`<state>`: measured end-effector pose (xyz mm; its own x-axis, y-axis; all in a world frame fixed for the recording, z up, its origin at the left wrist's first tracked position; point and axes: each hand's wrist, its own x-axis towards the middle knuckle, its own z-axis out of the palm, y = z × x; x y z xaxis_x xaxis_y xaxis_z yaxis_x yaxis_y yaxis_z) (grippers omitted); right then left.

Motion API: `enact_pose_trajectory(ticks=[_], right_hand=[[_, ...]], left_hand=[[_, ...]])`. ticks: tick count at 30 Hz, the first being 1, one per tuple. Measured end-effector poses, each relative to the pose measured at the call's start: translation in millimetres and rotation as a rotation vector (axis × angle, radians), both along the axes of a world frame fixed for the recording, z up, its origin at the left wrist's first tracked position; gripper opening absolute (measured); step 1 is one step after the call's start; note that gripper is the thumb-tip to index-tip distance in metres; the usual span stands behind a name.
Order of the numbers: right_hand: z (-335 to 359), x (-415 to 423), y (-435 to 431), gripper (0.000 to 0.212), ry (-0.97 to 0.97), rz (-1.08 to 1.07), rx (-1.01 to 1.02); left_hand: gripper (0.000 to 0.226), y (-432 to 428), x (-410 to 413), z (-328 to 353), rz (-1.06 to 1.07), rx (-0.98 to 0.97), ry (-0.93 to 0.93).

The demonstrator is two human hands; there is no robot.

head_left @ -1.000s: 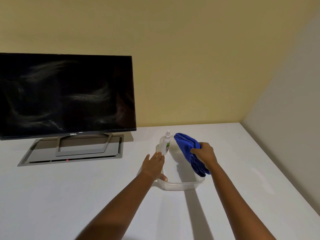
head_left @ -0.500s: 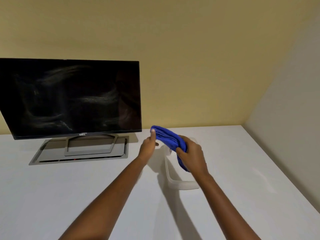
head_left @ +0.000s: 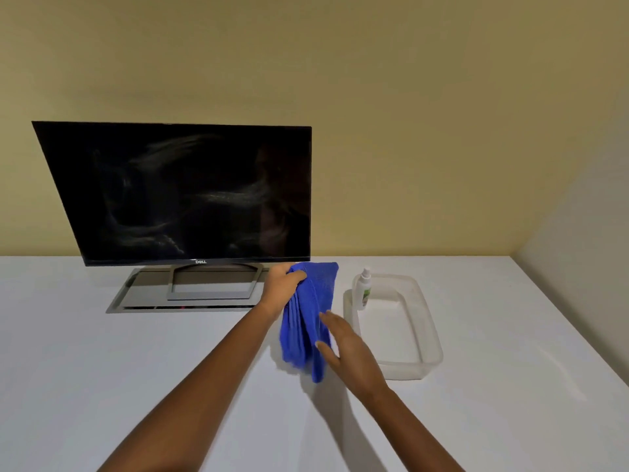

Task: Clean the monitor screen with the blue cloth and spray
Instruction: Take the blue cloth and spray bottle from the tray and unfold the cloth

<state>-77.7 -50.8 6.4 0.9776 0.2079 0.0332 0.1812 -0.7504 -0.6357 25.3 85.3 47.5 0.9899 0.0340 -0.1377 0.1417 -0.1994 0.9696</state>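
A black monitor [head_left: 183, 192] with smeared streaks on its screen stands on a grey base [head_left: 190, 291] at the back left of the white table. My left hand [head_left: 282, 287] grips the top of the blue cloth [head_left: 306, 321], which hangs down in folds just right of the base. My right hand [head_left: 347, 349] is spread open against the cloth's lower right side, fingers apart. A small white spray bottle [head_left: 363, 291] stands upright in the far left corner of a clear plastic tub [head_left: 425, 321], to the right of the cloth.
The white table [head_left: 102, 369] meets a yellow wall behind and a pale wall at the right. The tub sits to the right of my hands and holds only the bottle.
The cloth came out of the tub and passed from my right hand into my left hand. My right hand let go and opened. The view swung right, so the monitor appears further right.
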Motion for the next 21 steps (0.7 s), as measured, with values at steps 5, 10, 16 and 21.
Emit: enact_pose_trajectory(ticks=[5,10,16,21], right_hand=[[23.2,20.9,-7.0,0.052,-0.202,-0.118,0.08],[41.7,43.3,-2.7,0.058,-0.105,-0.1,-0.108],[49.1,53.7,2.9,0.034,-0.052,-0.165,-0.044],[48.9,53.0,1.2,0.027,-0.012,-0.216,0.125]], left_hand=[[0.016,7.9,-1.3,0.8,-0.133,0.162,-0.061],[0.024,10.4,-1.7,9.0,-0.336,0.174,-0.062],[0.012,11.6,-9.4,3.0,-0.403,0.087,-0.039],[0.043,20.2,-15.8,-15.8,-0.481,0.042,0.1]])
